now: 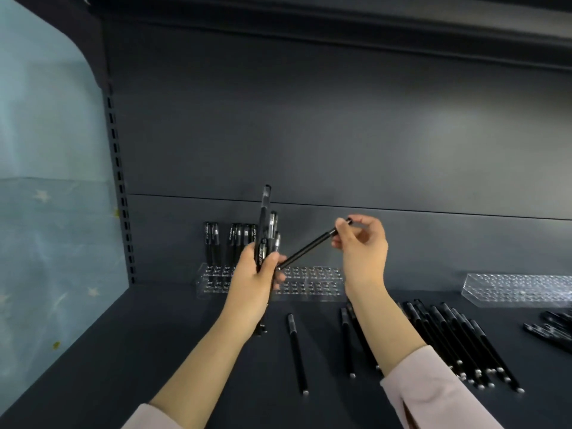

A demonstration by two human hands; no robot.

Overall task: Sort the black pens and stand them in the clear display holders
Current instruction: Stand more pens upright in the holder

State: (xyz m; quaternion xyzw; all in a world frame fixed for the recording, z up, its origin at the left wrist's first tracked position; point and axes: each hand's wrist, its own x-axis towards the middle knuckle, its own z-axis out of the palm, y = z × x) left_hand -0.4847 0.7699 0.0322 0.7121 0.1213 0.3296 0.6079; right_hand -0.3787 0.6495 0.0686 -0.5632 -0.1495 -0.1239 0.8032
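Note:
My left hand (pixel 255 275) grips a bundle of several black pens (pixel 266 233), held upright above the shelf. My right hand (pixel 363 246) pinches the cap end of one slim black pen (pixel 309 247), which slants down to the left until its tip meets the left hand. Behind the hands a clear display holder (pixel 312 284) lies on the shelf, with several black pens (pixel 230 239) standing in its left end. More loose black pens (pixel 458 342) lie in a row at the right, and a single pen (pixel 297 354) lies in the middle.
A second clear holder (pixel 517 289) sits at the far right, with a few more pens (pixel 551 329) in front of it. The dark shelf back panel (pixel 309 134) rises behind. A slotted upright (pixel 122 187) and a pale blue star-patterned curtain (pixel 52 212) bound the left side.

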